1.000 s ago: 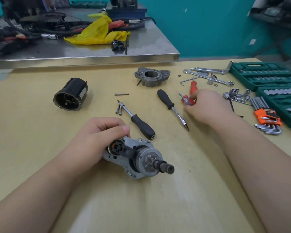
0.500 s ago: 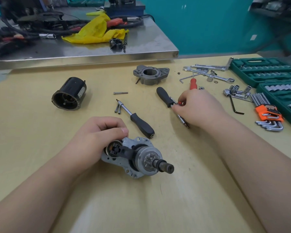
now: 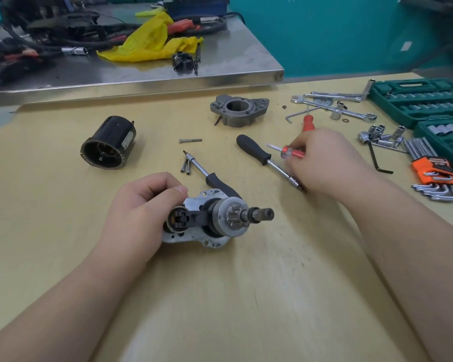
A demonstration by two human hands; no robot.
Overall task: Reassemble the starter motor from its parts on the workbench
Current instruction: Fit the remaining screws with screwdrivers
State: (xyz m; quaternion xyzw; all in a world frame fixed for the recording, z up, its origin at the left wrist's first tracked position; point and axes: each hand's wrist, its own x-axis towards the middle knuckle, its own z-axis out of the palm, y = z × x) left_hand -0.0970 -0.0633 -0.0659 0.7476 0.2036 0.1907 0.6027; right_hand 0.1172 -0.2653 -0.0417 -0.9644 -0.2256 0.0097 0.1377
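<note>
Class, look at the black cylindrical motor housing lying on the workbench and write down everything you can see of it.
The black cylindrical motor housing lies on its side on the yellowish workbench top, far left of the tools. It looks like painted metal. Its open end faces the camera and lower left, showing a dark interior with parts too dim to make out. A pale label sits on its side, unreadable. Small studs stick out at the far end. No hand or tool touches it.

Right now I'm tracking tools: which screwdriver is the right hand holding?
The small red-handled screwdriver, pinched in the right hand; both black-handled drivers lie untouched on the bench.
</note>
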